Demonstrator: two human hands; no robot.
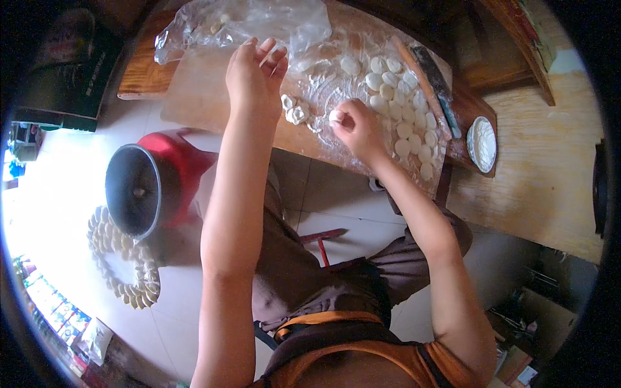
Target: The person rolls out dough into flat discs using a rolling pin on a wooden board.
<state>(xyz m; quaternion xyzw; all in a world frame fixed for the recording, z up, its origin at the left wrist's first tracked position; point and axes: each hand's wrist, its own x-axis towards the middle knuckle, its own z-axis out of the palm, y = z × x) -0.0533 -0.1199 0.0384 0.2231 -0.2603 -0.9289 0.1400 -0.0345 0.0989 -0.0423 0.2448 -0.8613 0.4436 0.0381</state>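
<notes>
Above the left part of a floured wooden board [310,145], my left hand [257,72] is raised with its fingers apart and nothing seen in them. My right hand [356,126] is curled around a small piece of white dough [335,118] over the floured middle of the board. Between the hands lie a few shaped dough pieces [297,112]. Many round, flattened dough pieces [395,110] cover the board's right side. Beside them rests a wooden rolling pin [421,87], dusted with flour, along a dark flat tool [433,72].
A clear plastic bag [301,24] lies across the board's far left. A bowl of flour [482,144] stands at the right. On the left, a dark pot [133,191] sits on something red, near a round tray edged with shaped dough pieces [140,291] low down.
</notes>
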